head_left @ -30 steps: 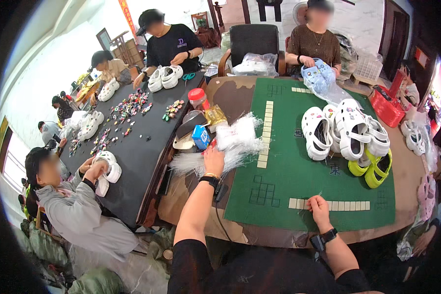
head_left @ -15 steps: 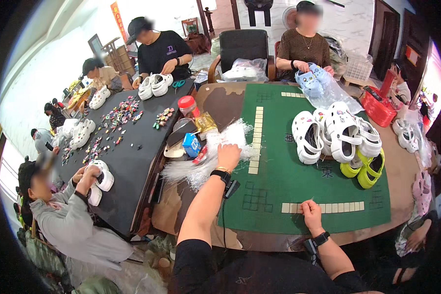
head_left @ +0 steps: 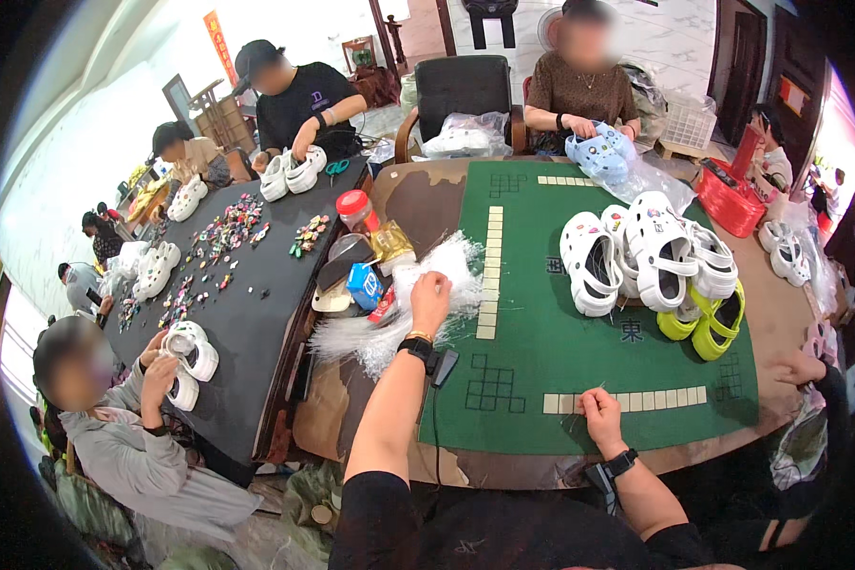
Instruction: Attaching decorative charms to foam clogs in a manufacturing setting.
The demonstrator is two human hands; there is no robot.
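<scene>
Surface: a worn brown tabletop (head_left: 351, 413), carrying a green mat (head_left: 508, 446) across the centre. At upper left, a dark tabletop (head_left: 242, 347) is bearing small coloured charms (head_left: 228, 228).

Item, clear strands (head_left: 356, 347): lying in a loose white heap left of centre, beside a blue box (head_left: 364, 287); a red-lidded jar (head_left: 355, 211) is standing above.

Item, my left hand (head_left: 429, 309): hovering over or touching the heap's right part, fingers drawing together at the tips; whether they are gripping a strand, I cannot tell.

Item, my right hand (head_left: 600, 423): resting at lower right of centre by a row of cream squares (head_left: 670, 399), fingers curling closed, thumb against forefinger; anything they are pinching is too fine to make out.

Item, white clogs (head_left: 663, 252): sitting right of centre, lime clogs (head_left: 722, 328) just below.

Handling note, my judgement: strands this fine are asking for a light fingertip pinch near one end and a slow, straight draw, lest neighbours be tangling.
</scene>
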